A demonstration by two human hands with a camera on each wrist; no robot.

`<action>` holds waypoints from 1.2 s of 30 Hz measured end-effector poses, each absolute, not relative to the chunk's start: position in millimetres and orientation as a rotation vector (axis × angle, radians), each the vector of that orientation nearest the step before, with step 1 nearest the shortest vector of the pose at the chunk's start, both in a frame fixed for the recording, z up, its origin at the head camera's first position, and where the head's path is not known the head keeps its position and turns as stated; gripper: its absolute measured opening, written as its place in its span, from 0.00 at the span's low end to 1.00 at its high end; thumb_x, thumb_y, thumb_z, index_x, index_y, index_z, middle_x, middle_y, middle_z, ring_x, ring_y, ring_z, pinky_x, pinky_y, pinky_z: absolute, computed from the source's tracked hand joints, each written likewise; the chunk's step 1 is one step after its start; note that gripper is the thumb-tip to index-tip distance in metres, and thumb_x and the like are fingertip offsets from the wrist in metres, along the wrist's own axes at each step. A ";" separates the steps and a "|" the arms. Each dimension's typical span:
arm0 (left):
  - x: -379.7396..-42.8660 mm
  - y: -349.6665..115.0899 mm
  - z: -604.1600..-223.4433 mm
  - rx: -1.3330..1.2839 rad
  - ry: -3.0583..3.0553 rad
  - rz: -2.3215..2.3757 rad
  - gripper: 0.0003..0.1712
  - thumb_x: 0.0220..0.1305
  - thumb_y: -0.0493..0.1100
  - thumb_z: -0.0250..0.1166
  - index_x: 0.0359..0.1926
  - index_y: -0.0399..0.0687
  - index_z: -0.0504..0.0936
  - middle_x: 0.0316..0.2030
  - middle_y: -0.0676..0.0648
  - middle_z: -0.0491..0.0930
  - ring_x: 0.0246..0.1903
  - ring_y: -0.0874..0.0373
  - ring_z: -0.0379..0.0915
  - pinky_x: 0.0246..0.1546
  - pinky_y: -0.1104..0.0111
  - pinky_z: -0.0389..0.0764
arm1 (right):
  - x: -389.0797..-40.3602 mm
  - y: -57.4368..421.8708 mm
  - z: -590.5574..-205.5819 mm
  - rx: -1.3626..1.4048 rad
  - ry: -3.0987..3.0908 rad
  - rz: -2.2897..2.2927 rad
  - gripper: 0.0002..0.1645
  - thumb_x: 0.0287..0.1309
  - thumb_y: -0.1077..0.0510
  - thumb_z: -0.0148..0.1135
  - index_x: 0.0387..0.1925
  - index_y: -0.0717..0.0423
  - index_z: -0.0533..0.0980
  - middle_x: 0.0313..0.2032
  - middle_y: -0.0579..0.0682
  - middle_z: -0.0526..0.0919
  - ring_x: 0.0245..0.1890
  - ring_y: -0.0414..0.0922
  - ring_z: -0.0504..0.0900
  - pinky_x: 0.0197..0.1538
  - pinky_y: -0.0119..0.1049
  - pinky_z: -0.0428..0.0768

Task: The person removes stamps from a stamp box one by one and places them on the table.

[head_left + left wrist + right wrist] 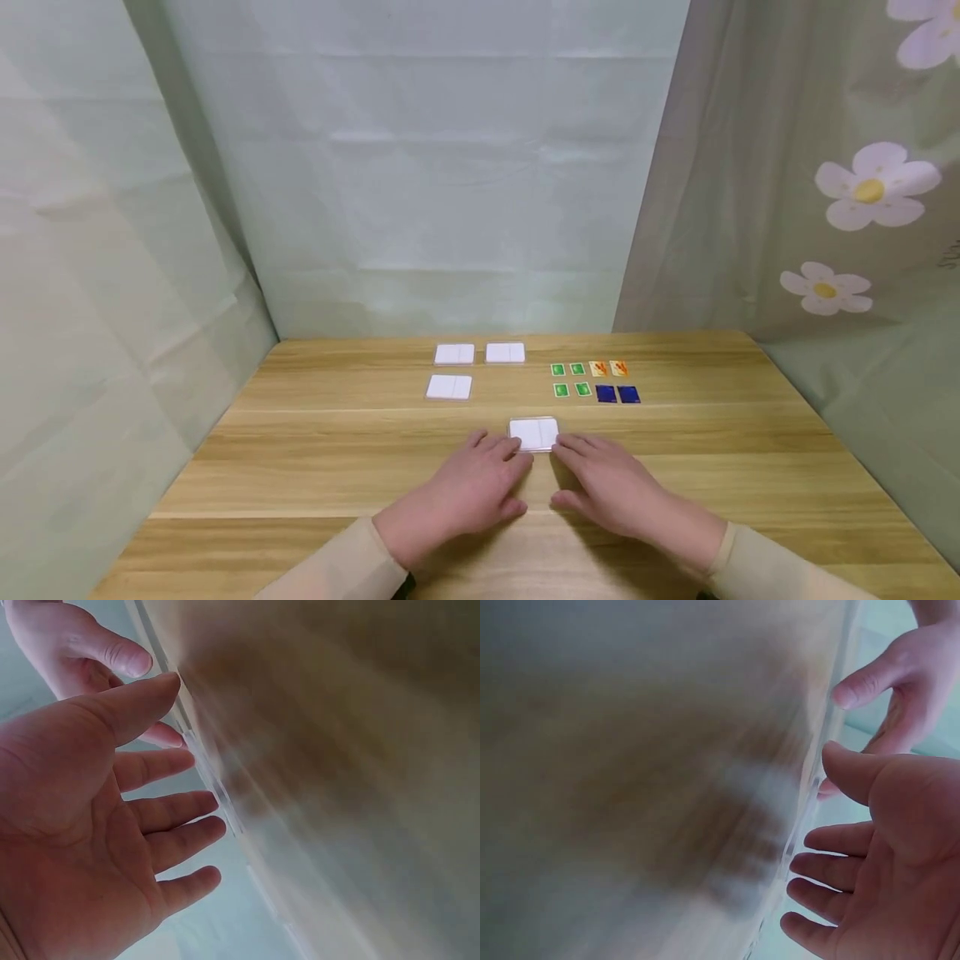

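Observation:
A white card in a clear plastic holder lies flat on the wooden table, with a thin line down the card. My left hand lies at its left side, fingertips at the lower left corner. At the right edge, the fingertips of my right hand meet the holder. Both hands have their fingers extended, with the thumbs apart from the holder. In the left wrist view the holder appears edge-on beside the left fingertips. The right wrist view shows the right hand with fingers spread; the holder there is blurred.
Three similar white cards in clear holders lie farther back on the table. To their right are several small green stamps, two orange-patterned ones and two dark blue ones. Curtains hang around the table.

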State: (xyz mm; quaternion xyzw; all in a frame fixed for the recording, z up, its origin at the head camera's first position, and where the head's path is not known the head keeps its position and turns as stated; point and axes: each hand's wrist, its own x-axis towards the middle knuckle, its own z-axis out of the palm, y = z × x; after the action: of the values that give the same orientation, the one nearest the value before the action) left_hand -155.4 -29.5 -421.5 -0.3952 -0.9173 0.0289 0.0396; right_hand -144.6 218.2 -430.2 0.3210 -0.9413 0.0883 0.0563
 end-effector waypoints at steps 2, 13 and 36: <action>-160.0 -30.4 -420.7 -1.199 -2.822 0.075 0.33 0.72 0.61 0.75 0.69 0.50 0.82 0.68 0.44 0.81 0.71 0.49 0.75 0.74 0.45 0.72 | -150.6 215.3 -429.2 0.965 -2.874 0.278 0.39 0.71 0.42 0.76 0.68 0.67 0.80 0.70 0.64 0.81 0.70 0.63 0.78 0.72 0.61 0.76; -192.2 -35.6 -426.8 -1.086 -2.905 0.007 0.34 0.74 0.59 0.74 0.71 0.48 0.81 0.69 0.44 0.81 0.72 0.49 0.73 0.76 0.43 0.68 | -183.3 197.3 -427.9 0.898 -2.977 0.322 0.39 0.73 0.43 0.74 0.71 0.67 0.78 0.73 0.65 0.77 0.74 0.65 0.74 0.77 0.61 0.69; -233.9 -40.8 -427.4 -0.922 -2.972 -0.026 0.34 0.73 0.60 0.75 0.70 0.47 0.82 0.69 0.44 0.82 0.73 0.47 0.73 0.76 0.42 0.66 | -224.2 168.9 -425.0 0.809 -3.018 0.266 0.34 0.73 0.42 0.74 0.68 0.62 0.81 0.72 0.61 0.79 0.74 0.59 0.74 0.77 0.56 0.70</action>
State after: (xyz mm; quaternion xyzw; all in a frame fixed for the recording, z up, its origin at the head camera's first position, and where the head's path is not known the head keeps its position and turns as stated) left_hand -233.9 -40.8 -427.4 -0.2963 -0.9549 -0.0083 0.0147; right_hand -224.2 168.9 -425.0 0.2579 -0.9624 0.0848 0.0028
